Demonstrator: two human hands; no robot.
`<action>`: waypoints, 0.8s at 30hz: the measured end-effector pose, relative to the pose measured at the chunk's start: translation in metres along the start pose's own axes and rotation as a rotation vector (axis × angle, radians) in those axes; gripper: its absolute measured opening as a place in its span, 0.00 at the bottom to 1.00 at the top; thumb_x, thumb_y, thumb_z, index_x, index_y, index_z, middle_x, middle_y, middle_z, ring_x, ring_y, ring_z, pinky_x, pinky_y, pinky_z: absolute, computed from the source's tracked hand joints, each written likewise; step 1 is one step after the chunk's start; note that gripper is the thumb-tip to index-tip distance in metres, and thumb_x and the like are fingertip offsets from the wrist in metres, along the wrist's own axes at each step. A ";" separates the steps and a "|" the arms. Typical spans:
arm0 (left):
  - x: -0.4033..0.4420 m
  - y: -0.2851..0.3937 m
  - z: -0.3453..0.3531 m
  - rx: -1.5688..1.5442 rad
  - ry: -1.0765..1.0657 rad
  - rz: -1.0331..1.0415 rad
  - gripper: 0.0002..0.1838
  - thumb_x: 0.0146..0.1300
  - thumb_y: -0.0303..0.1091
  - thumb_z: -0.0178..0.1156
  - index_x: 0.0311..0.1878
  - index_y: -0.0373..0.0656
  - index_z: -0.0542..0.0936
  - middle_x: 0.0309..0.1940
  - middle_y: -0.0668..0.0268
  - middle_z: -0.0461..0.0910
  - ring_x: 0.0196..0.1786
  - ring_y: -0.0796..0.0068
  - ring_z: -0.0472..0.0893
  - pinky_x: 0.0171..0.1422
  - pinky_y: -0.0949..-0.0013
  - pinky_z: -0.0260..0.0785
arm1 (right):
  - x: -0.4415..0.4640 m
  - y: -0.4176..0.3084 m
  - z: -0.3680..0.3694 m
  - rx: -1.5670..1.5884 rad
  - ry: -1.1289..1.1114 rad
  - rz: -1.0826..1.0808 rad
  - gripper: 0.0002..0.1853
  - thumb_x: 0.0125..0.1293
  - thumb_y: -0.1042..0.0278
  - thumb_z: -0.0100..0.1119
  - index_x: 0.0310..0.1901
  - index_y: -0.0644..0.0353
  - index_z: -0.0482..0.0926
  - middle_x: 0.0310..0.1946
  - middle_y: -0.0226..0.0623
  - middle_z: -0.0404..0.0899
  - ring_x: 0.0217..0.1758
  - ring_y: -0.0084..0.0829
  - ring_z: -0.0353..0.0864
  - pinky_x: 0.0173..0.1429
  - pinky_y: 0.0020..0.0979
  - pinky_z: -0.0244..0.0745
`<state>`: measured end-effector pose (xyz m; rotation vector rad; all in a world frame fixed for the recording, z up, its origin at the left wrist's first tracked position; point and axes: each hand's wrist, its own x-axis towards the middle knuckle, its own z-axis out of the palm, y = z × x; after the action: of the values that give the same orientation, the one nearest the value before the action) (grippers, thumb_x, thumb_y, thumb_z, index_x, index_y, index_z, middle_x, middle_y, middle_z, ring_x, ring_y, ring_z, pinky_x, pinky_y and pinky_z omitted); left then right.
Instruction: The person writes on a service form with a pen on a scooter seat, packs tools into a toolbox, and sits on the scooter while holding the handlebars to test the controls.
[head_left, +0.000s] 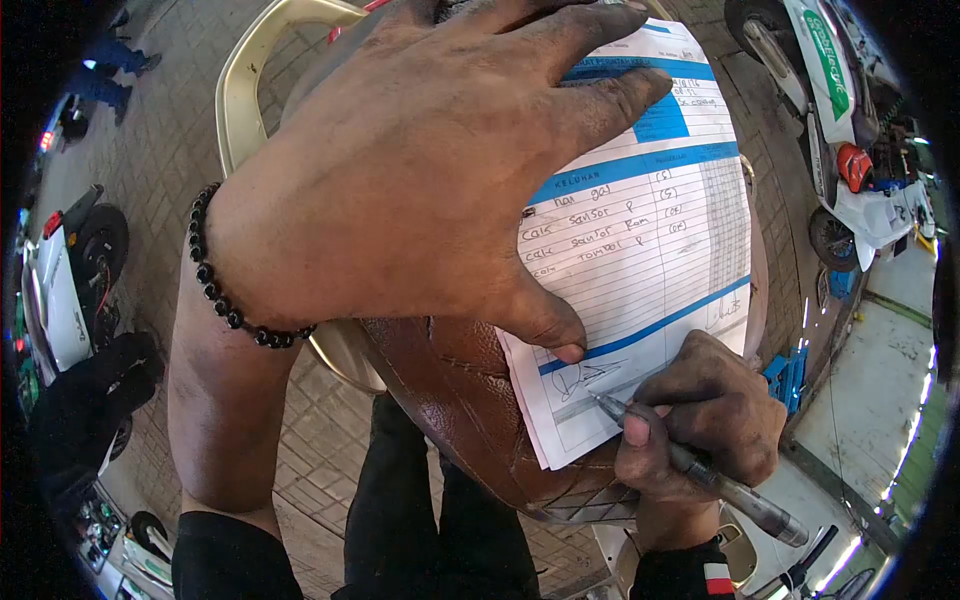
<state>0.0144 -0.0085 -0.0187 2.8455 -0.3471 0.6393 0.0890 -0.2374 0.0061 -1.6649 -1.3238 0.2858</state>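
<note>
Brown quilted leather padding (440, 370), seen from the head view, beneath the paper form (620, 290), probably serving as a makeshift writing surface whose give calls for steadying. Pressed over the form's upper left with the open left hand (400, 170), fingers splayed and thumb low beside the lower blue line, presumably to stop the sheets sliding while leaving the handwritten rows readable. Gripped near its tip in the curled right hand (705, 420), likely for fine control: a pen (740, 495), slanted, point beside the scribbled mark (590, 378); impossible to tell whether touching paper.
</note>
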 end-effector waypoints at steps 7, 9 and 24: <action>-0.004 -0.002 -0.003 0.031 -0.010 -0.022 0.67 0.16 0.65 0.77 0.70 0.54 0.65 0.67 0.49 0.62 0.65 0.47 0.65 0.63 0.47 0.64 | -0.001 0.007 0.007 -0.068 0.044 -0.074 0.17 0.56 0.65 0.67 0.21 0.54 0.65 0.13 0.33 0.74 0.12 0.23 0.65 0.18 0.25 0.59; -0.006 -0.004 -0.005 0.048 -0.018 -0.035 0.67 0.16 0.65 0.77 0.70 0.54 0.65 0.67 0.49 0.62 0.65 0.47 0.65 0.63 0.47 0.64 | -0.001 0.007 0.006 -0.060 0.046 -0.095 0.17 0.55 0.66 0.67 0.21 0.54 0.65 0.13 0.33 0.74 0.12 0.23 0.66 0.18 0.25 0.60; -0.015 -0.022 0.002 0.363 -0.134 -0.051 0.67 0.17 0.64 0.77 0.70 0.54 0.65 0.66 0.49 0.63 0.65 0.47 0.66 0.62 0.47 0.64 | 0.000 0.008 0.005 -0.073 0.050 -0.111 0.15 0.56 0.68 0.66 0.24 0.55 0.65 0.13 0.35 0.73 0.12 0.22 0.64 0.17 0.25 0.58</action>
<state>0.0078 0.0149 -0.0303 3.2417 -0.1936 0.5511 0.0905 -0.2339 -0.0028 -1.6415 -1.3977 0.1317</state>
